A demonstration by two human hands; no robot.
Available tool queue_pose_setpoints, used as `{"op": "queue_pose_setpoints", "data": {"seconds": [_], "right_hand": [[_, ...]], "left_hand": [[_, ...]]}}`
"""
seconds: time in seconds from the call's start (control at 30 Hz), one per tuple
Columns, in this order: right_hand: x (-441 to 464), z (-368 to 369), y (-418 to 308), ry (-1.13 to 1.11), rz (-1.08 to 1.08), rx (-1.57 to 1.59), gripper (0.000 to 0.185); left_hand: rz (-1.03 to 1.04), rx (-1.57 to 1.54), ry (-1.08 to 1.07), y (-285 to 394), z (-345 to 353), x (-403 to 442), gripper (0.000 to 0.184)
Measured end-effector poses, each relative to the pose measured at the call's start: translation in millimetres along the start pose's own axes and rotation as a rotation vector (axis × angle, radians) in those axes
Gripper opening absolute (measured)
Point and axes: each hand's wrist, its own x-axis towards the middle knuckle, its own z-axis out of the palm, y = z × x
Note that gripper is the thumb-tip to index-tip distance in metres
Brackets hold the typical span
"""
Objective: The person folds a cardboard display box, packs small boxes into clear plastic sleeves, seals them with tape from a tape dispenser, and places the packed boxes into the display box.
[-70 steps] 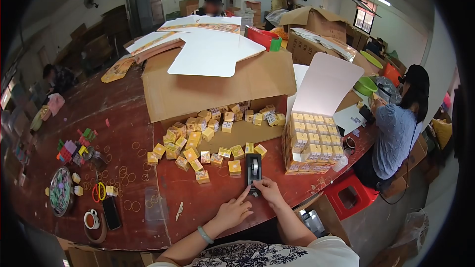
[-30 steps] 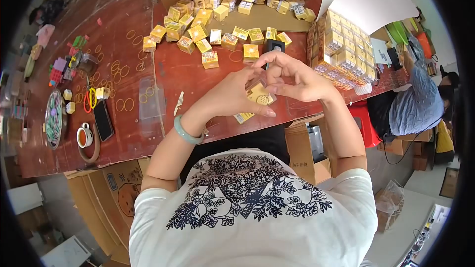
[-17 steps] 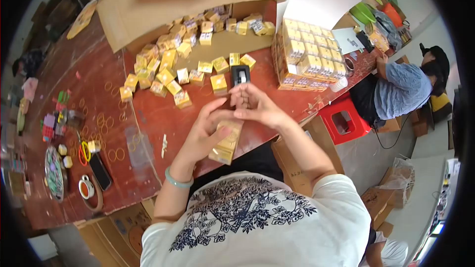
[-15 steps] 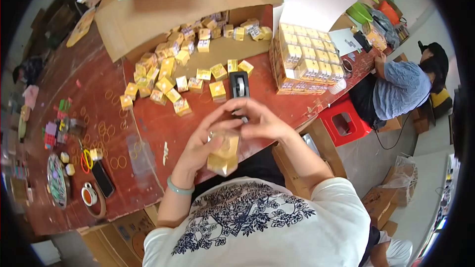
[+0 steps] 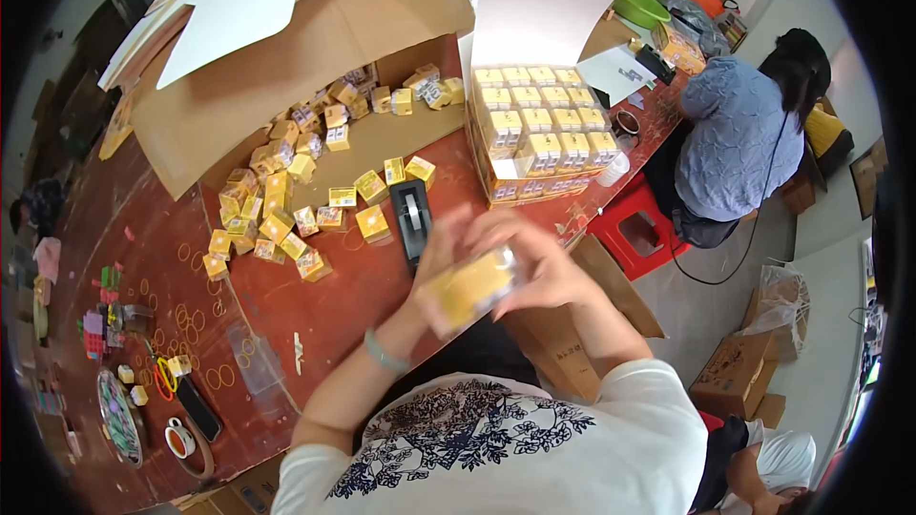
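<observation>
A small yellow box with a clear, shiny wrap [image 5: 468, 291] is held in front of my chest, smeared by motion. My right hand [image 5: 539, 267] grips its right end, with the thumb below and the fingers bent over the top. Around its left side lies my left hand [image 5: 434, 257], blurred, its thumb hidden by the box; a pale green bangle circles that wrist. Just beyond my left fingers a black tape dispenser [image 5: 411, 219] stands on the red table [image 5: 353, 315].
Many loose yellow boxes [image 5: 277, 186] spill from an open carton [image 5: 315, 48]. At the right a carton holds neat rows of boxes [image 5: 539, 124]. A phone [image 5: 198, 408], tape roll [image 5: 178, 439] and rubber bands [image 5: 219, 377] lie left. Another person [image 5: 739, 124] sits beside a red stool [image 5: 637, 234].
The box has turned from upright to lying sideways and moved slightly right and up. My right hand now grips its end. The whole view has shifted and tilted.
</observation>
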Motion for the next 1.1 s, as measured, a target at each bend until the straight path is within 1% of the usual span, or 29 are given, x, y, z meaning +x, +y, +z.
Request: {"op": "queue_pose_setpoints", "data": {"seconds": [0.03,0.07,0.1,0.13,0.2,0.23,0.37,0.4,0.43,0.47,0.53,0.57,0.7,0.73,0.87,0.9,1.03,1.1], "right_hand": [[-7.5,-18.0,-6.2,0.130,-0.016,-0.065,0.071],[-16.5,-35.0,-15.6,0.256,0.020,-0.052,0.072],[-26.0,-51.8,-24.4,0.384,0.056,-0.036,0.074],[-34.1,-68.4,-21.3,0.494,0.024,0.032,0.077],[-43.9,-93.1,-24.5,0.705,-0.029,0.068,0.077],[-44.2,-103.1,-26.4,0.707,-0.034,0.065,0.077],[-45.9,-137.3,-29.4,0.810,-0.125,-0.075,0.079],[-42.5,-140.4,-25.0,0.820,-0.125,-0.068,0.079],[-35.2,-141.5,-19.6,0.777,-0.131,-0.088,0.077],[-25.1,-144.0,-14.6,0.730,-0.138,-0.111,0.074],[-8.6,-154.4,-9.4,0.631,-0.159,-0.161,0.070],[-4.9,-159.9,-9.8,0.638,-0.165,-0.155,0.070],[7.8,-167.3,-29.9,0.259,0.213,-1.012,0.072],[14.1,-162.5,-36.2,0.254,0.212,-1.006,0.072],[46.5,-134.5,-61.3,-0.187,0.571,-1.439,0.077],[45.9,-134.9,-54.5,-0.188,0.572,-1.438,0.077],[28.9,-145.3,-1.0,-0.034,0.006,-1.720,0.075],[29.3,-149.8,8.4,-0.026,0.007,-1.707,0.073]], "left_hand": [[0.254,0.667,0.036,9.8,17.2,29.9,0.067],[0.509,1.334,0.072,20.3,35.9,61.0,0.058],[0.761,2.002,0.111,25.1,45.7,87.4,0.054],[0.757,2.003,0.111,22.1,45.9,112.0,0.054],[0.894,2.419,-0.027,13.0,42.1,149.3,0.054],[0.900,2.418,-0.033,11.1,39.0,153.0,0.054],[0.947,2.458,-0.187,7.7,25.2,154.8,0.045],[0.901,2.360,-0.245,10.7,23.5,155.4,0.042],[0.853,2.260,-0.293,14.3,22.0,154.4,0.040],[0.847,2.263,-0.295,22.0,23.3,151.3,0.040],[0.807,2.014,-0.167,41.6,26.6,146.4,0.038],[0.801,2.020,-0.176,49.3,27.2,144.8,0.038],[0.697,1.970,-0.164,69.7,24.4,130.2,0.040],[0.693,1.974,-0.156,70.7,24.1,129.0,0.040],[0.824,2.169,-0.167,63.4,24.4,133.7,0.042],[0.822,2.168,-0.165,59.5,23.6,135.3,0.042],[0.819,2.247,-0.110,37.8,19.6,142.8,0.044],[0.834,2.249,-0.105,35.7,17.4,148.7,0.044]]}}
